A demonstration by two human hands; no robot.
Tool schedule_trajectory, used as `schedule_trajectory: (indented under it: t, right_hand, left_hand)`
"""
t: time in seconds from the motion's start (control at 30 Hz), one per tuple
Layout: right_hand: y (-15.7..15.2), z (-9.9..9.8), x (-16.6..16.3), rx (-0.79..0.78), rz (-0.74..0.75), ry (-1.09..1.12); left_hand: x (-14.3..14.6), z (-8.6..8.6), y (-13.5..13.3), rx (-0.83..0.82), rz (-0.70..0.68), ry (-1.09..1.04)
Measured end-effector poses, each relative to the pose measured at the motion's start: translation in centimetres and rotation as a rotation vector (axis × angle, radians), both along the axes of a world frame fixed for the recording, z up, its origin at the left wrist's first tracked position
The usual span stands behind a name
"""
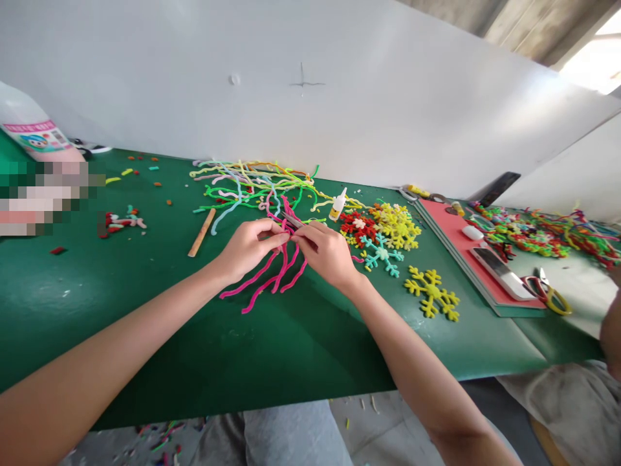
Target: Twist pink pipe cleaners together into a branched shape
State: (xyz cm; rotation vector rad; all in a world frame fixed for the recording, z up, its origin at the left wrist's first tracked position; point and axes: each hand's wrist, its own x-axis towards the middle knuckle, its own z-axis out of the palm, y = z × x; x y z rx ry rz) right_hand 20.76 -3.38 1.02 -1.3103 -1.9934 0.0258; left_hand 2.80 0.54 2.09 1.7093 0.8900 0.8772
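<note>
My left hand (250,248) is closed, pinching a bunch of pink pipe cleaners (272,275) that trail toward me over the green table (145,323). My right hand (327,254) is closed round a small tool with dark blades, probably scissors (291,220), whose tip meets the pink bunch between my hands. Just beyond lies a tangle of loose coloured pipe cleaners (252,184). To the right of my right hand lie finished pipe-cleaner snowflakes: red (356,228), yellow (395,223), teal (383,254) and another yellow one (433,294).
A small glue bottle (338,204) stands behind my hands and a wooden stick (202,232) lies to the left. A red board (460,252) holding a phone (502,272) and scissors (546,291) sits right; another person (611,336) is there. A white wall backs the table.
</note>
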Motion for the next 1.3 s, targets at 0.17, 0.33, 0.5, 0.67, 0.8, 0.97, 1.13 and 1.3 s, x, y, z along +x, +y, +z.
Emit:
schedule_trajectory:
  t: [0.17,0.33,0.5,0.67,0.8,0.97,1.13,1.3]
  right_hand:
    - [0.1,0.0,0.2,0.047,-0.001,-0.039]
    - [0.1,0.1,0.5,0.058,0.014,-0.065]
    - [0.2,0.1,0.8,0.02,0.083,-0.042]
    - [0.3,0.4,1.0,-0.016,0.109,0.059]
    - [0.6,0.6,1.2,0.011,0.113,0.093]
    - [0.8,0.5,1.3,0.163,0.088,0.057]
    - [0.5,0.8,1.0,-0.02,0.124,0.138]
    - [0.3,0.9,0.5,-0.27,0.142,0.412]
  left_hand:
    - [0.1,0.3,-0.2,-0.058,-0.011,-0.023]
    - [0.0,0.5,-0.1,-0.157,-0.066,-0.036]
    - [-0.4,0.6,0.3,-0.198,-0.139,-0.015]
    - [-0.3,0.4,0.3,-0.173,-0.141,-0.04]
    - [-0.2,0.2,0.1,-0.17,-0.101,-0.062]
    - [-0.1,0.5,-0.1,-0.244,-0.096,-0.081]
    - [-0.1,0.6,-0.1,-0.236,-0.109,-0.087]
    - [0.0,0.7,-0.1,-0.215,-0.095,-0.077]
